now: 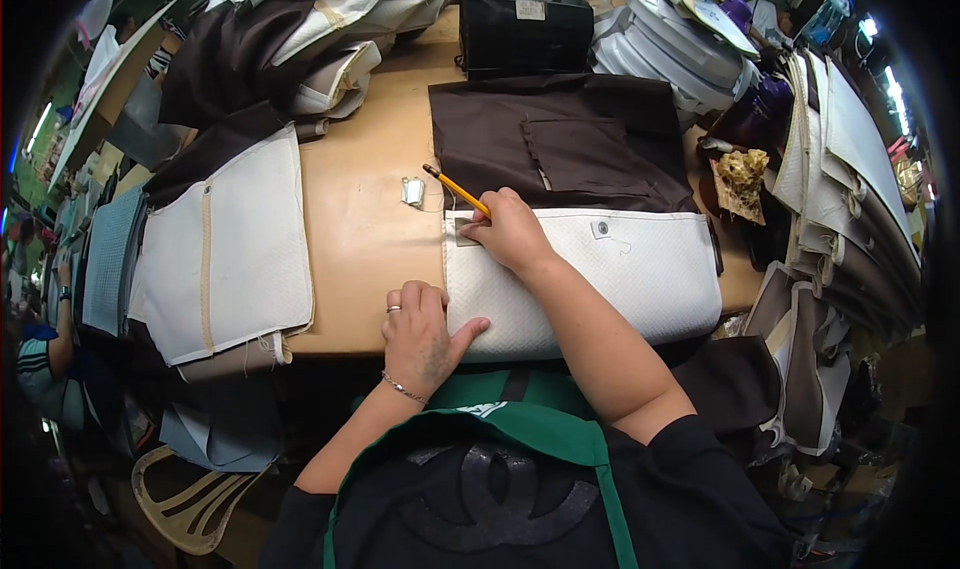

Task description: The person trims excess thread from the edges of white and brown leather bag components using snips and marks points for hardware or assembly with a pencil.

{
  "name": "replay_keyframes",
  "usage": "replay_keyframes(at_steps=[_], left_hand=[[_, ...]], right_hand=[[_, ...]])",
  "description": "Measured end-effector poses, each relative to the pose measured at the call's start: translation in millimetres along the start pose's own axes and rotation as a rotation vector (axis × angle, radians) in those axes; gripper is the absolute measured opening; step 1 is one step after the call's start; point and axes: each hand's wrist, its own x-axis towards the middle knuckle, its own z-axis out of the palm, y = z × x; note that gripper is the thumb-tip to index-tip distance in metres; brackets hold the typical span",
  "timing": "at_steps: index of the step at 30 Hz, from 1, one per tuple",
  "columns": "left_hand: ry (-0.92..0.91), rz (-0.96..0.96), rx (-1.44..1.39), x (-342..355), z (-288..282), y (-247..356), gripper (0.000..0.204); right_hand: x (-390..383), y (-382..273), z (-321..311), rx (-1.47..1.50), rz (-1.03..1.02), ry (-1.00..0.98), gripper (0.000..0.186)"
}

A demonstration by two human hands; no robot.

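A white quilted fabric panel (620, 279) with dark brown lining (600, 104) spreads across the table in front of me. My right hand (515, 231) has a yellow pencil (460, 189) between its fingers, its dark end slanting up to the left. The same hand's fingertips press on a small grey flat piece (465, 235) at the panel's upper left corner. My left hand (420, 334) rests at the panel's left edge, thumb apart on the white fabric and bent fingers on the tabletop. A small round metal fitting (601, 229) sits near the panel's upper edge.
On the tan table (370, 239) lies a small whitish block (412, 191). Another white panel (235, 244) is at left, below a fabric heap (330, 29). A black box (525, 29) stands at the back. Stacked panels (840, 159) crowd the right; a beige chair (190, 504) is lower left.
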Motion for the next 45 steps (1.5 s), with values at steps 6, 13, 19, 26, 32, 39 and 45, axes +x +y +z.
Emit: replay_keyframes(at_steps=[6, 13, 19, 26, 32, 39, 45], left_hand=[[0.079, 0.006, -0.127, -6, 12, -5, 0.042], [0.091, 0.011, -0.465, -12, 15, -19, 0.032], [0.022, -0.193, -1.721, -45, -20, -96, 0.090], [0.428, 0.004, -1.257, -27, -83, -84, 0.071], [0.512, -0.115, -0.271, -36, -184, -81, 0.034], [-0.549, 0.672, -0.064, -25, -79, 7, 0.054], [-0.096, 0.737, 0.204, -41, 24, -4, 0.041]], right_hand=[[-16, -47, -2, 0.169, -0.140, -0.360, 0.021], [-16, -59, -9, -0.276, -0.345, -0.368, 0.017], [23, -167, -79, 0.217, -0.741, 0.400, 0.017], [76, -291, -194, 1.296, -1.037, 0.559, 0.027], [114, -149, -232, 1.206, -0.817, 0.745, 0.018], [12, 94, -209, 0.487, 0.055, 0.710, 0.024], [-89, 79, -195, 0.341, 0.179, 0.510, 0.024]])
